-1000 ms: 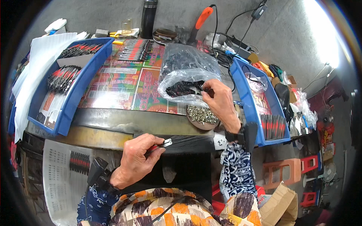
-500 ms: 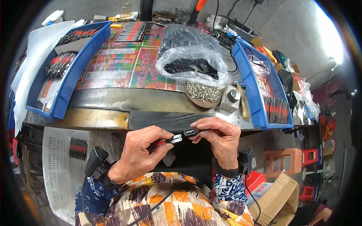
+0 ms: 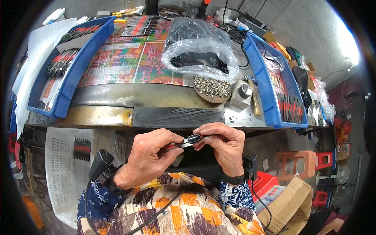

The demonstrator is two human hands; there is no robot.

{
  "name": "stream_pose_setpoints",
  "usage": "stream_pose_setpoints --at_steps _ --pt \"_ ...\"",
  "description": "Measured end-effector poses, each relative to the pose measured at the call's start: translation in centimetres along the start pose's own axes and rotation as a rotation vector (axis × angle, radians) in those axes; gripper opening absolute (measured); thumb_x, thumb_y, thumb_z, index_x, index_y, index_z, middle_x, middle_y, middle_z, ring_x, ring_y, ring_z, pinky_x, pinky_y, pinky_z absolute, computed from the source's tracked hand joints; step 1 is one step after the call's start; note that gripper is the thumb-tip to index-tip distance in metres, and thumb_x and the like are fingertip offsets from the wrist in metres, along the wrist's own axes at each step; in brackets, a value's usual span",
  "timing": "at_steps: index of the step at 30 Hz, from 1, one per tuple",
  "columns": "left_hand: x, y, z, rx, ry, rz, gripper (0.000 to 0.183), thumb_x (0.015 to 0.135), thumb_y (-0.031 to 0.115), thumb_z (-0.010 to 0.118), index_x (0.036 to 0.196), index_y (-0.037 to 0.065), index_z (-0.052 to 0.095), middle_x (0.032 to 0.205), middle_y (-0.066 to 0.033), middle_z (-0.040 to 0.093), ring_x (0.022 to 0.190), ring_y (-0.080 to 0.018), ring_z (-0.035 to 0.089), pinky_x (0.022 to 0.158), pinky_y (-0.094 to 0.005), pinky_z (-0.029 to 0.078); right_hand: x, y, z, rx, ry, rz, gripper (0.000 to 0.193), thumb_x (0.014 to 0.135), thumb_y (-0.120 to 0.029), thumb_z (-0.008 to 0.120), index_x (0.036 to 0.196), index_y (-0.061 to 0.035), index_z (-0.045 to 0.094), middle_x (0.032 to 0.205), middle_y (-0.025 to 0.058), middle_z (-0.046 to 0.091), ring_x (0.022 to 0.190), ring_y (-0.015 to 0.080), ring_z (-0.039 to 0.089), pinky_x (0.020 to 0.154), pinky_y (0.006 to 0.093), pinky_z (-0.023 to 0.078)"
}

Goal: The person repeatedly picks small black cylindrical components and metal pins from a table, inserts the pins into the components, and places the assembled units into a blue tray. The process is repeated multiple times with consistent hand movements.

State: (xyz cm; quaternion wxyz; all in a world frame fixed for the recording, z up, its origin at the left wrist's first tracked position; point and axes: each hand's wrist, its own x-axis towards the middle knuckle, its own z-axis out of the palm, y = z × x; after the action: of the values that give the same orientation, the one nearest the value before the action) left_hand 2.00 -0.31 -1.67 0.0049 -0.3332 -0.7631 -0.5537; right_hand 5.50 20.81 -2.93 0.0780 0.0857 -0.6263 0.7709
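Note:
My left hand [image 3: 150, 150] is closed on a slim red-and-black handle [image 3: 170, 145] that has a flat silver metal end [image 3: 187, 144]. Between the thumb and fingers of my right hand [image 3: 225, 148] is a small black oval cap [image 3: 194, 138] with a pale-rimmed opening. The cap meets the silver end in front of me, just below the bench edge. Whether the metal has gone inside the cap, I cannot tell. My fingers cover most of the handle.
On the bench stand a blue tray [image 3: 64, 92] of red-and-black pieces, a plastic bag [image 3: 201, 45] of black parts, a round dish of small metal pins [image 3: 211, 87], a metal block [image 3: 239, 96], a hammer [image 3: 254, 98] and another blue tray [image 3: 276, 117]. A white basket [image 3: 58, 168] sits lower left.
The gap between my hands has closed: the black cap has moved left and now touches the silver end. My view has shifted slightly.

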Motion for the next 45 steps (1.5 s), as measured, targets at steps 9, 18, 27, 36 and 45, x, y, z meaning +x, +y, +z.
stream_pose_setpoints --at_steps 9,18,27,36,45 --pt "-0.6 -0.3 0.5 -0.009 -0.009 0.043 0.021 0.076 -0.004 0.073 0.096 0.001 0.068 0.079 -0.0127 0.066 0.066 -0.0273 0.064 0.056 -0.0328 0.049 -0.6 1.2 0.2 0.160 -0.022 0.140 0.010 0.086 0.002 0.068 0.094 0.0100 0.068 0.096 0.0242 0.068 0.078 0.0268 0.071 0.063 0.0356 0.063" --pt "-2.3 -1.2 1.2 0.000 -0.031 0.044 0.023 0.074 -0.003 0.075 0.096 0.001 0.068 0.077 -0.0133 0.065 0.066 -0.0293 0.063 0.058 -0.0356 0.049 -1.4 2.1 0.0 0.111 -0.145 0.152 0.014 0.083 0.002 0.072 0.095 0.0088 0.069 0.093 0.0199 0.069 0.081 0.0246 0.070 0.069 0.0319 0.061" --pt "-3.3 -2.0 1.4 0.022 -0.043 -0.004 0.022 0.073 -0.003 0.075 0.094 -0.001 0.067 0.077 -0.0138 0.064 0.067 -0.0307 0.063 0.058 -0.0359 0.049 -1.4 1.2 0.1 -0.577 -0.349 -0.045 0.026 0.080 -0.007 0.078 0.102 0.0030 0.069 0.087 0.0101 0.068 0.072 0.0137 0.066 0.063 0.0252 0.053" --pt "-4.0 -2.8 1.9 0.082 -0.009 0.027 0.022 0.072 -0.003 0.075 0.092 -0.002 0.066 0.077 -0.0142 0.064 0.067 -0.0313 0.064 0.058 -0.0358 0.051 -2.3 2.8 0.3 -0.670 -0.318 -0.181 0.023 0.081 -0.007 0.077 0.100 0.0037 0.069 0.080 0.0111 0.068 0.067 0.0161 0.067 0.059 0.0246 0.053" --pt "-4.7 -3.1 2.0 0.154 -0.001 0.019 0.023 0.072 0.003 0.078 0.091 0.000 0.066 0.078 -0.0122 0.065 0.066 -0.0285 0.065 0.058 -0.0343 0.052 -3.1 3.4 0.3 -0.505 -0.296 -0.013 0.020 0.086 -0.003 0.072 0.105 0.0048 0.069 0.085 0.0104 0.069 0.071 0.0147 0.071 0.060 0.0231 0.057"
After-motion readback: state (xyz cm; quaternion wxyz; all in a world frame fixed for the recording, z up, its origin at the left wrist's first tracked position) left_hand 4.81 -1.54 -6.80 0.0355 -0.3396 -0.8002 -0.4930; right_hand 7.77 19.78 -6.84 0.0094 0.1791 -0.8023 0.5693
